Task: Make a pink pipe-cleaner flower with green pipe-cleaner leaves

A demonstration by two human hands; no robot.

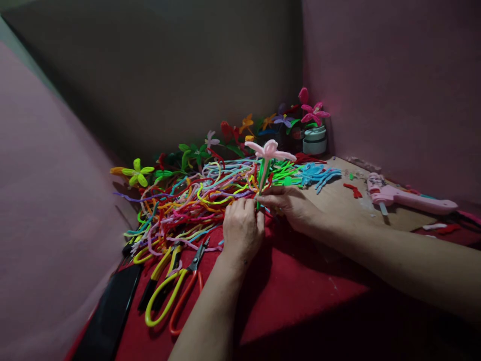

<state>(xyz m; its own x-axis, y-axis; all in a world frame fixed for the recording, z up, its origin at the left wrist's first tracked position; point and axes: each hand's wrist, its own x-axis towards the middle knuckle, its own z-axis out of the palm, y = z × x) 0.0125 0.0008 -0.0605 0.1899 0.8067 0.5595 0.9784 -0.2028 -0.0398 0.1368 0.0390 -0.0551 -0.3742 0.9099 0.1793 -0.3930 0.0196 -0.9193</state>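
Observation:
A pale pink pipe-cleaner flower stands upright on a green and pink stem above the middle of the table. My left hand is closed around the lower stem, its fingertips turned away from me. From the right, my right hand pinches the same stem with thumb and forefinger, just beside the left. The lowest end of the stem is mostly hidden by my fingers. Behind both hands spreads a tangled heap of coloured pipe cleaners.
Scissors with yellow and red handles and yellow-black pliers lie front left, near a black flat object. A pink glue gun rests on a board at right. Finished flowers line the back by a lidded jar.

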